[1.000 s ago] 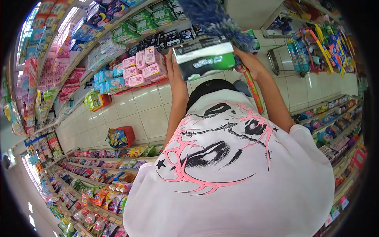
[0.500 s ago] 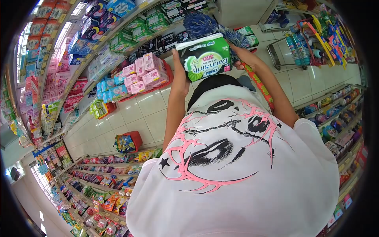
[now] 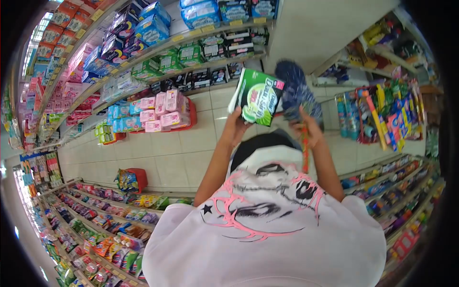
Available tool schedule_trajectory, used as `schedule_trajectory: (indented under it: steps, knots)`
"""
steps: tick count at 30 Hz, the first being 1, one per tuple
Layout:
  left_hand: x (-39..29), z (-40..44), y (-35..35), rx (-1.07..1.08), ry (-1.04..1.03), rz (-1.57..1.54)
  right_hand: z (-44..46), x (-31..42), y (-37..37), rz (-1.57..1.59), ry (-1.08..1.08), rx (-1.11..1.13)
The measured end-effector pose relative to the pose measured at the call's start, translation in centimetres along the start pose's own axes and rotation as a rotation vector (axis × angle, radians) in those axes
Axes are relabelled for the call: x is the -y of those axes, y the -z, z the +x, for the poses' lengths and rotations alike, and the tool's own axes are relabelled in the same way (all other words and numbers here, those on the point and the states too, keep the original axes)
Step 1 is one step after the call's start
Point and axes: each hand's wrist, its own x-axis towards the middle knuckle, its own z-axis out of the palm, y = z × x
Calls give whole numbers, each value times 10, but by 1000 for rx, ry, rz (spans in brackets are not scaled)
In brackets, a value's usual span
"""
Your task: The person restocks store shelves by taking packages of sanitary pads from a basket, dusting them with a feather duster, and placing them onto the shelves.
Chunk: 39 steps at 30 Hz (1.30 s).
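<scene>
In front of me, my left hand (image 3: 237,125) grips the lower left corner of a green and black Daun Sirih pack (image 3: 259,98), which is tilted with its printed face towards me. My right hand (image 3: 310,128) is closed round the red and green patterned handle (image 3: 305,150) of a duster. The duster's fluffy blue head (image 3: 292,83) lies beyond that hand, just right of the pack and partly behind it. Between my right hand and the pack there is a gap.
Shelves (image 3: 210,29) of blue, green and black packs stand ahead and left. Pink packs (image 3: 165,112) fill a red basket on the tiled floor (image 3: 167,155). Another red basket (image 3: 139,178) sits lower left. A rack of colourful goods (image 3: 382,117) is at right, with more shelves along both lower sides.
The pack has tilted and turned, and my right hand has come off it, still holding the duster. The duster head has moved down and right. The view has shifted, showing more upper shelves.
</scene>
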Motion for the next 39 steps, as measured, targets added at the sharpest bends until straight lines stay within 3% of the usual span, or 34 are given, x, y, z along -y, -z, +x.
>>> schedule_trajectory:
  steps: [1,3,4,5,6,8,9,11,12,14,16,17,18,20,21,22,24,27,29,30,32,33,36,38,39]
  knots:
    - [21,11,-1,2,-29,-81,7,-6,2,50,62,192]
    - [68,30,-1,26,-24,-178,1,-2,-9,256,-120,-100]
    - [78,31,-16,40,-39,-158,8,-3,1,208,-50,289]
    - [98,41,-8,24,6,-27,22,-7,7,238,-17,335]
    - [102,47,-17,58,-12,-22,37,-11,24,205,84,255]
    - [100,61,-6,55,104,222,56,-6,46,237,48,156]
    - [101,70,5,33,99,204,66,-6,58,203,73,33]
    - [89,93,10,77,-293,904,75,3,62,161,113,-98]
    - [76,96,6,57,-279,1036,85,8,73,141,104,-98]
    - [68,117,12,229,-230,1099,106,4,95,39,164,-122]
    - [64,136,21,194,-115,920,130,1,104,46,98,-151]
    - [67,145,31,174,-6,741,139,-4,102,8,201,-188]
    - [76,153,44,170,5,738,145,-10,100,-29,306,-230]
    - [99,165,71,-63,58,916,165,-19,97,-58,308,-271]
    - [117,172,86,-155,-108,899,176,-26,100,-79,349,-335]
    - [126,181,102,-162,-102,894,188,-32,100,-102,392,-396]
    - [135,205,130,-217,-136,483,194,-33,72,-91,420,-375]
    - [101,247,129,-386,-204,385,201,-35,49,-27,539,-273]
    - [80,294,121,-428,-528,196,205,-43,62,-35,502,-343]
    - [64,317,116,-427,-577,172,203,-47,69,-27,471,-414]
    - [34,372,118,-365,-931,461,201,-58,80,8,388,-547]
    - [19,385,103,-347,-985,363,199,-62,88,57,299,-663]
    - [-5,432,101,-300,-975,392,198,-90,154,5,297,-537]
    - [-19,449,109,-283,-762,423,198,-89,123,-2,300,-572]
    - [-20,459,111,-280,-758,426,198,-90,117,14,299,-559]
